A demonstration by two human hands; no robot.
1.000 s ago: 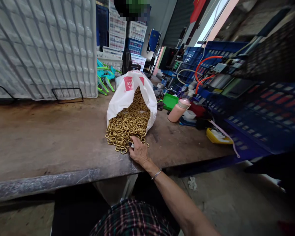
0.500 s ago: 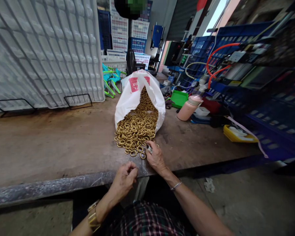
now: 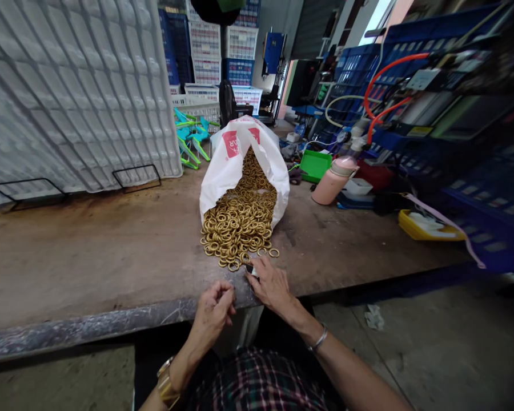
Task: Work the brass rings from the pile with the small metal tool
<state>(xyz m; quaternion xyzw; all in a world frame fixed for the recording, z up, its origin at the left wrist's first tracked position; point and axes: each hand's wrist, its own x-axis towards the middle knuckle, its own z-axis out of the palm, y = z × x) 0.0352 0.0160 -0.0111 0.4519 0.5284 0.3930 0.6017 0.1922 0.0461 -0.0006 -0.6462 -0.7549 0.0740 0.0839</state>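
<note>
A heap of brass-coloured rings [image 3: 235, 228] spills from the mouth of a white plastic bag [image 3: 223, 180] with red print, which lies on the worktable. At the near right edge of the heap, my right hand [image 3: 274, 285] is closed around a small black-and-white object [image 3: 252, 270], mostly covered by the fingers. My left hand [image 3: 214, 305] is at the table's front edge, left of the right hand and apart from it. Its fingers are curled with the thumb against them; whatever they hold, if anything, is hidden. One loose ring [image 3: 274, 253] lies just beyond my right hand.
Tall stacked clear plastic trays [image 3: 85, 97] stand at the left on black wire supports. Right of the bag are a green tray [image 3: 316, 166], a pink bottle [image 3: 332, 184] and a yellow tray [image 3: 428, 227]. Crates [image 3: 205, 57] are stacked behind; red hoses [image 3: 370, 94] hang at right.
My right hand has shifted a little toward me and left, uncovering the loose ring beyond it. The left hand has moved slightly left, still curled. The view has shifted slightly.
</note>
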